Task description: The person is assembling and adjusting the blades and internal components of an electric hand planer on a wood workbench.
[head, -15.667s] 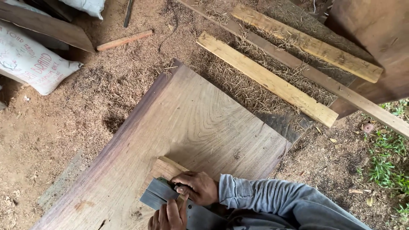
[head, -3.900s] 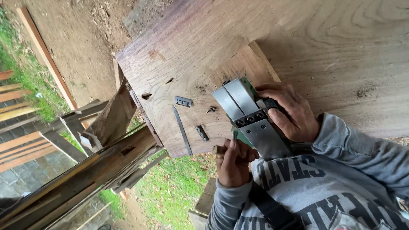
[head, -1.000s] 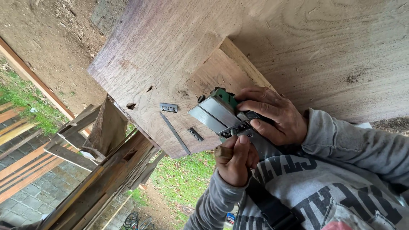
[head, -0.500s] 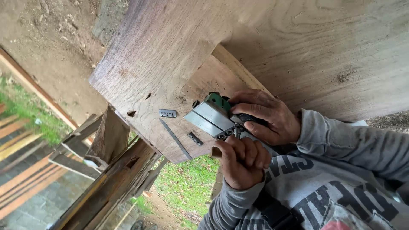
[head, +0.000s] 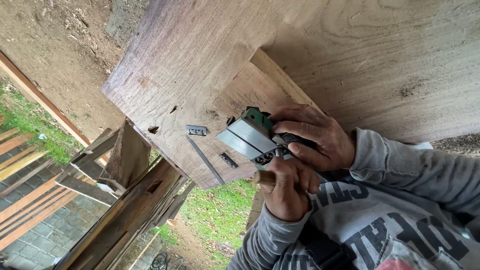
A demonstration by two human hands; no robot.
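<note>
Tilted further, planer [head: 250, 137] sits clamped in right grip [head: 312, 137]; left grip [head: 287, 187] clenches wooden handle [head: 265, 176]

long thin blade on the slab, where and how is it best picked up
Judging by its pose, pinch the long thin blade across its narrow width near the middle, coming from above the wooden slab. It lies flat, so lift one long edge first. That stretch is free; the small metal plate and dark clamp bar lie apart from it.
</note>
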